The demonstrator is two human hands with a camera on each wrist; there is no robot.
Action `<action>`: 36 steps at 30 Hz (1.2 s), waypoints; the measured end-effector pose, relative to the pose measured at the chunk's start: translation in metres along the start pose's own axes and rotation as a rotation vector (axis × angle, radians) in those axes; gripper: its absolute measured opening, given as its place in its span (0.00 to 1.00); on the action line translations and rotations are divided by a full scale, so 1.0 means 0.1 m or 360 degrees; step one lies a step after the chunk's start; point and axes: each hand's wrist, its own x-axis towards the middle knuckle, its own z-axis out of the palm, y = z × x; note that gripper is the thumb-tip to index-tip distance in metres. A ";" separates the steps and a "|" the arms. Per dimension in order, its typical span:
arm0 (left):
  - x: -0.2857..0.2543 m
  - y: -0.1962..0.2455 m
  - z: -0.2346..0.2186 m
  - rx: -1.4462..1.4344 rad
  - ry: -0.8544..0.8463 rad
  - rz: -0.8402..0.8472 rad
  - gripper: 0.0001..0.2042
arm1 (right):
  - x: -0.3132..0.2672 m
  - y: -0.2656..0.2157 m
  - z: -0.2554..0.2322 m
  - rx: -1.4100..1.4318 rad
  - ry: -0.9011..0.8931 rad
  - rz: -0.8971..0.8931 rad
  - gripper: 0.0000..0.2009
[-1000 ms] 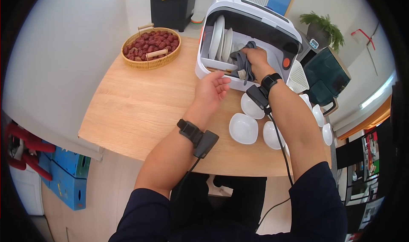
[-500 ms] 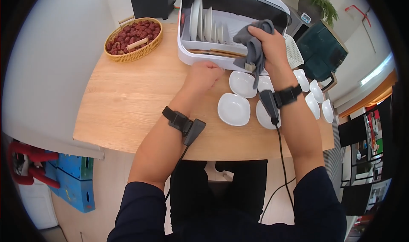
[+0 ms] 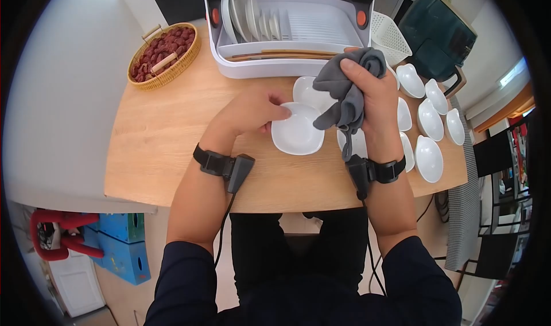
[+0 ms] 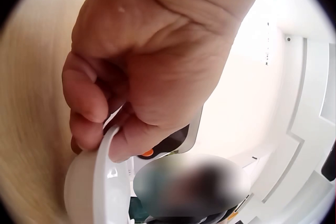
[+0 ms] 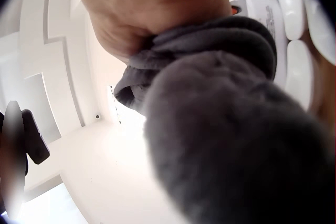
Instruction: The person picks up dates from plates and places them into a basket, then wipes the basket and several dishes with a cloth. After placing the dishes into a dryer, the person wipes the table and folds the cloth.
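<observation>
My left hand (image 3: 251, 112) pinches the left rim of a white square bowl (image 3: 298, 132), thumb inside and fingers outside. The left wrist view shows that hand (image 4: 152, 56) gripping the edge of the bowl (image 4: 86, 187). My right hand (image 3: 379, 99) holds a bunched grey cloth (image 3: 344, 91) just right of the bowl, its lower end hanging down. In the right wrist view the cloth (image 5: 220, 108) covers most of the fingers. Another white bowl (image 3: 313, 94) lies behind the held one, and one more (image 3: 357, 143) is partly hidden under the cloth.
A white dish rack (image 3: 264, 69) with plates and chopsticks stands at the back. A basket of red fruit (image 3: 192, 56) is at the back left. Several white bowls (image 3: 429, 158) sit on the right, near a white perforated basket (image 3: 385, 36) and a dark green appliance (image 3: 433, 33).
My right hand has drawn the cloth out of the dish rack towards me. My left hand has moved from the rack's front edge to a bowl and taken its rim. The view has shifted right.
</observation>
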 end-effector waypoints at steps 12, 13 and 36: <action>0.01 0.12 0.13 -0.1123 0.0473 0.0472 0.10 | -0.28 0.14 0.36 -0.1673 -0.0135 -0.1267 0.19; 0.03 0.10 0.13 -0.1274 0.0546 0.0508 0.11 | -0.30 0.11 0.38 -0.1825 -0.0210 -0.1325 0.22; -0.01 0.08 0.27 -0.1569 0.0021 0.0835 0.26 | -0.36 0.10 0.44 -0.1377 -0.0789 -0.0983 0.19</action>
